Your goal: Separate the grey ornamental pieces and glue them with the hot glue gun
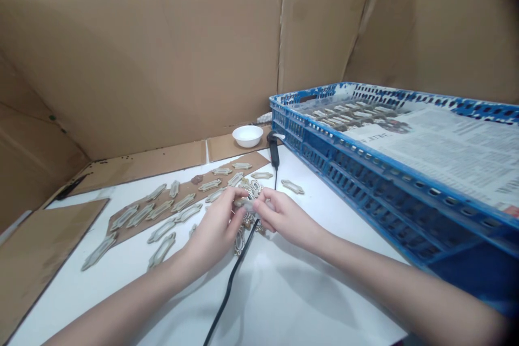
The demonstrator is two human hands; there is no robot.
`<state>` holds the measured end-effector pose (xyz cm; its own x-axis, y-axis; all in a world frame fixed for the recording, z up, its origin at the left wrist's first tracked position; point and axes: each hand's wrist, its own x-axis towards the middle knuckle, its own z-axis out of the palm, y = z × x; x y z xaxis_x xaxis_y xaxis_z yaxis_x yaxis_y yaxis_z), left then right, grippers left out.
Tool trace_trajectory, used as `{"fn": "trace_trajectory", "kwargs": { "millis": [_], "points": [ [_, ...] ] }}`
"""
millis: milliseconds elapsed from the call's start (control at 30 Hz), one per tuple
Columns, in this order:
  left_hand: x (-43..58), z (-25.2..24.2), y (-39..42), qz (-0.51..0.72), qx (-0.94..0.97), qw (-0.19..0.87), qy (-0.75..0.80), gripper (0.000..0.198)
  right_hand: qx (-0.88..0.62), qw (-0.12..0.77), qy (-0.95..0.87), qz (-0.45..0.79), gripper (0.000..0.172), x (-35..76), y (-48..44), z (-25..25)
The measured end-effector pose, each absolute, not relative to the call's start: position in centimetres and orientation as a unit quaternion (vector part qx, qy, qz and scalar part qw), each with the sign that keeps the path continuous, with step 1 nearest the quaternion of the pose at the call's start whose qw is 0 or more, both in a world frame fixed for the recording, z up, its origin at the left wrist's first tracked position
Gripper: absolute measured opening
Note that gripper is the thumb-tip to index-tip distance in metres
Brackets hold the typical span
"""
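Between my two hands, over the middle of the white table, is a small pale ornamental plate (245,204). My left hand (223,216) pinches its left end between thumb and fingers. Closed on the other end is my right hand (279,212), whose fingertips partly cover it. Under and behind the hands lies a pile of ornate metal plates (240,240), partly hidden. Several similar long plates with raised rims (161,210) are spread to the left, some on a strip of brown cardboard (121,233).
A blue plastic crate (324,165) stands at the right, holding newspaper (446,143) and rows of plates (344,114). At the back are a white bowl (247,136) and a black corded tool (274,154). Its black cable (230,286) runs beneath my hands. Cardboard walls (219,59) enclose the table.
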<state>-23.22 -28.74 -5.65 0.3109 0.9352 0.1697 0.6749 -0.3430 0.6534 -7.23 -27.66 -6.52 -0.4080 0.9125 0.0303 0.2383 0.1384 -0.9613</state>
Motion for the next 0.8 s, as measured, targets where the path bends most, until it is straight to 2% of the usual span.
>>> {"fn": "trace_trajectory", "kwargs": {
  "millis": [200,300,433,800],
  "points": [
    [-22.7,-5.4,-29.1,0.318,0.708,0.390,0.496,0.016,-0.451,0.358,-0.702,0.420,0.020,-7.3,-28.3,-6.4],
    [-22.4,-5.1,-29.2,0.356,0.661,0.451,0.483,0.022,-0.456,0.359,-0.725,0.372,0.017,-7.3,-28.5,-6.3],
    [-22.3,-4.6,-29.3,0.381,0.622,0.479,0.488,0.030,-0.468,0.365,-0.732,0.334,0.017,-7.3,-28.4,-6.3],
    [-21.9,-4.8,-29.5,0.406,0.585,0.512,0.481,0.023,-0.450,0.362,-0.743,0.337,0.016,-7.3,-28.6,-6.2]
  ]
}}
